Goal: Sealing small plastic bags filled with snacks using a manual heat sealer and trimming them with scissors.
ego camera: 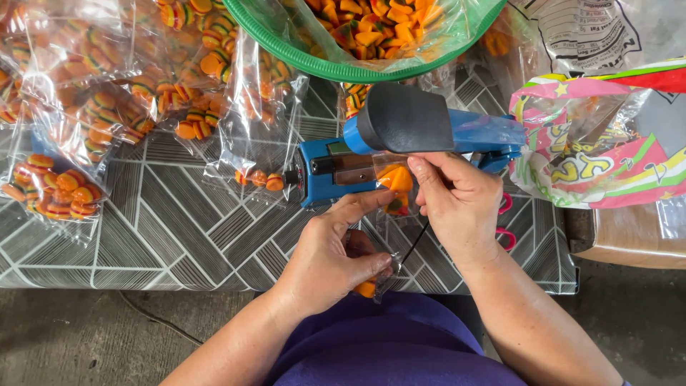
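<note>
My left hand (330,251) and my right hand (457,202) hold a small clear plastic bag of orange candies (395,187) against the jaw of a blue heat sealer (371,161) with a black lever (404,118). The left index finger stretches along the bag's left edge while its thumb and palm pinch the bag's lower end with more candies (368,287). The right fingers grip the bag's right side just below the sealer arm.
Several sealed clear bags of round orange candies (64,189) lie on the grey patterned tablecloth (179,236) at left. A green-rimmed basket lined with plastic (357,68) holds loose candies at the top. Colourful packaging (607,150) and a cardboard box (629,236) sit at right. Pink scissor handles (507,236) show beside my right wrist.
</note>
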